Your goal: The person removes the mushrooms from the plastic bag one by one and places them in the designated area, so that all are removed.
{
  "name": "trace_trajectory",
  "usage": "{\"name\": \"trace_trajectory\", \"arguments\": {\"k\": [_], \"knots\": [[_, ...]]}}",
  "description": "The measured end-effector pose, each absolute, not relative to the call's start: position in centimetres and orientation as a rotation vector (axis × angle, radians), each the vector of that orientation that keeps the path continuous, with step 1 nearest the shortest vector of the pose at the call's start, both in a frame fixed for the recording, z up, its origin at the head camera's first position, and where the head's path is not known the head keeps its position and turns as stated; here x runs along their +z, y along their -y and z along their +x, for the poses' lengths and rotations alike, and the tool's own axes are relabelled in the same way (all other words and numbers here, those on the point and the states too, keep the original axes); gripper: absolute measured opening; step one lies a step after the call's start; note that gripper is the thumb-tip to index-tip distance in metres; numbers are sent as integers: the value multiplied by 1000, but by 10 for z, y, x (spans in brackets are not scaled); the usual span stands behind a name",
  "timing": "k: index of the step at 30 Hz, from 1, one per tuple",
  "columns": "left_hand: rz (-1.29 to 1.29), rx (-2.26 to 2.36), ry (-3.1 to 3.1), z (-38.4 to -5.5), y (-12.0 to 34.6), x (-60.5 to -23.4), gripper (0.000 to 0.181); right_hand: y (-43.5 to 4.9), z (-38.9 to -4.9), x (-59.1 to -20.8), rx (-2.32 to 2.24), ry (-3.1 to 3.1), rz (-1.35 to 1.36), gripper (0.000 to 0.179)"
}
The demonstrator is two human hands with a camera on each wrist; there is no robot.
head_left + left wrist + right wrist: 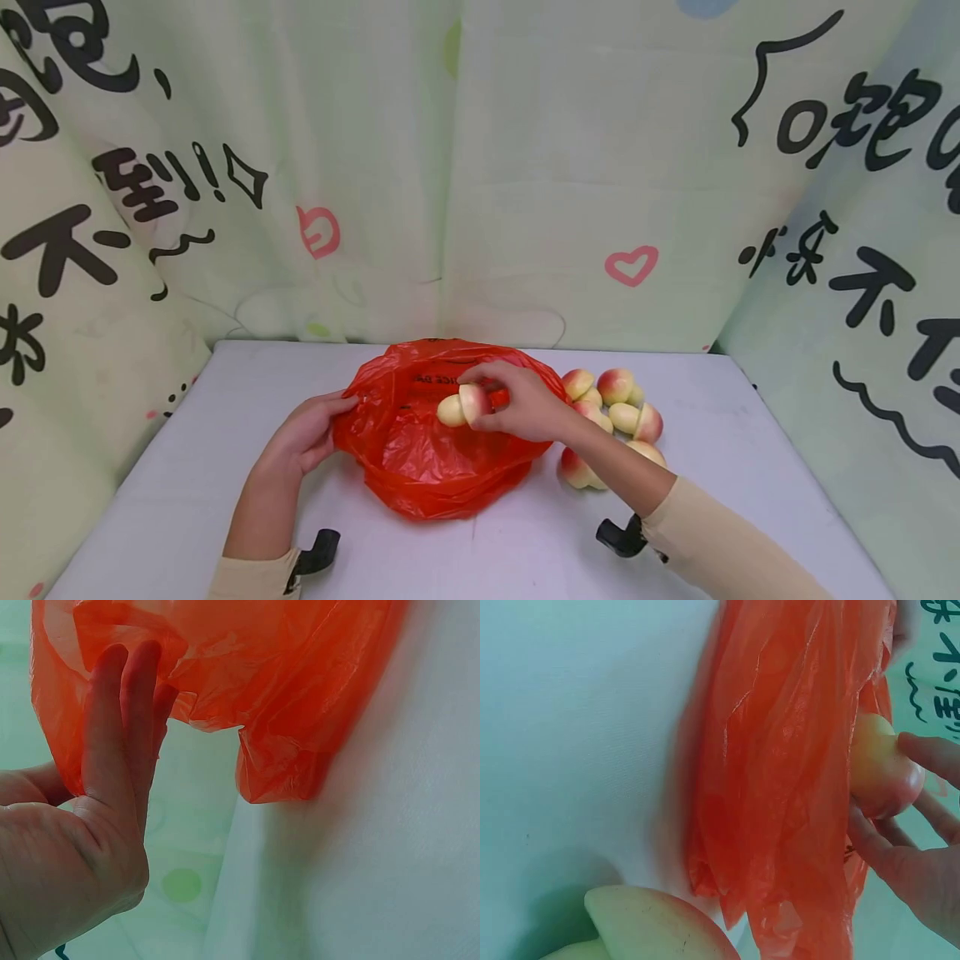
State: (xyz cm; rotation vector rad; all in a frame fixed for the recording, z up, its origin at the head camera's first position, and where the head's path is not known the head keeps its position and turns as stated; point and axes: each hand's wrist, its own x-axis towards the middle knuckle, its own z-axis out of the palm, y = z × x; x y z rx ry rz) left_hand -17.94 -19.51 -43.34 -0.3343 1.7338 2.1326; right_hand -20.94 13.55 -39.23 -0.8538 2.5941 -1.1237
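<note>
A red plastic bag [442,487] stands on the table with its mouth spread open. My left hand [311,429] holds the bag's left rim. In the left wrist view, the left hand [105,817] has its fingers behind the thin film and the thumb on the other side. Over the bag's mouth, my right hand [517,400] pinches a mushroom [474,403] by its reddish cap, its cream stem pointing left. The right wrist view shows the mushroom [885,769] between thumb and fingers, partly hidden by the bag wall [780,787].
Several more mushrooms [615,387] with red-and-cream caps lie in a group to the right of the bag, some partly behind the right forearm. The white table [420,558] ends at a pale printed curtain [525,208] at the back and sides.
</note>
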Motion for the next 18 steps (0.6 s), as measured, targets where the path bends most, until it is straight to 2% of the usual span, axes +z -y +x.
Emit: {"name": "trace_trajectory", "arguments": {"k": [18], "knots": [[-364,2133,-1726,-180,196,-436,52,-161,-176,-386,-1276,-2459,-834,53]]}}
